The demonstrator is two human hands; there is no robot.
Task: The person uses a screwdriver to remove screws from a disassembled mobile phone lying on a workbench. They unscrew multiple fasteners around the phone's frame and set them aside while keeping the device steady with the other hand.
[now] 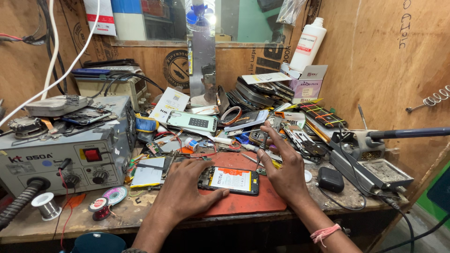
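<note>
Now my left hand (185, 189) lies flat, fingers spread, steadying the opened black phone with its white battery (229, 180) on the red rubber mat (243, 204) near the bench's front edge; my right hand (281, 173) pinches thin metal tweezers (260, 152) above it. I judge a small part needs picking next, gently.

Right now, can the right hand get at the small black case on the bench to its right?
Probably yes. The right hand is beside the opened phone on the red mat, and the black case lies just to its right with only bare bench and a thin cable between them.
</note>
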